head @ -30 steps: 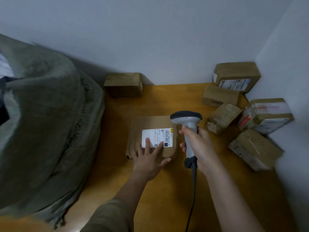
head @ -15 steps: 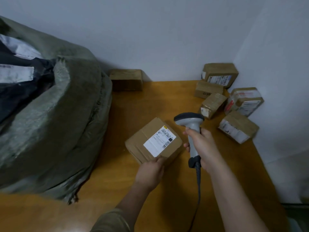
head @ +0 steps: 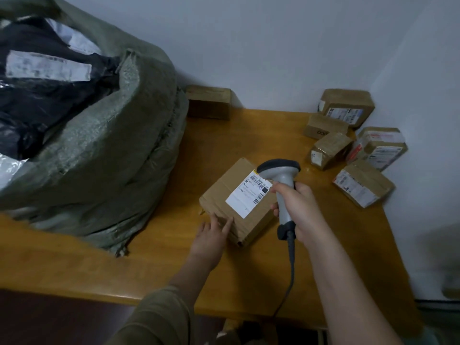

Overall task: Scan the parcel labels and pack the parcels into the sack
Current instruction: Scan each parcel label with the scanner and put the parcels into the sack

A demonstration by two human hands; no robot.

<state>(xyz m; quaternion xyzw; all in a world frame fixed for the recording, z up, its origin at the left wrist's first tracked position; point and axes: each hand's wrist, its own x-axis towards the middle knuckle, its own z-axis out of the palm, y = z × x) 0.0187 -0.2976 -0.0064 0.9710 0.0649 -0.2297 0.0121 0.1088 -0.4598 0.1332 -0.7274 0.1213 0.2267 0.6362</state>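
The right hand (head: 297, 210) is wrapped around the grip of the scanner (head: 280, 180), holding its head just above the white label (head: 249, 192) so the barcode faces it. The labelled box (head: 236, 202) lies flat on the wooden table (head: 224, 140), label up and turned at an angle. The left hand (head: 211, 239) has its fingers loosely extended against the box's near edge, gripping nothing, probably to steady or turn it. The green sack (head: 104, 155) stands open just to the left, already holding dark bags, near enough for a short lift. Five more boxes (head: 346, 108) wait near the corner, and another box (head: 209, 102) sits against the wall.
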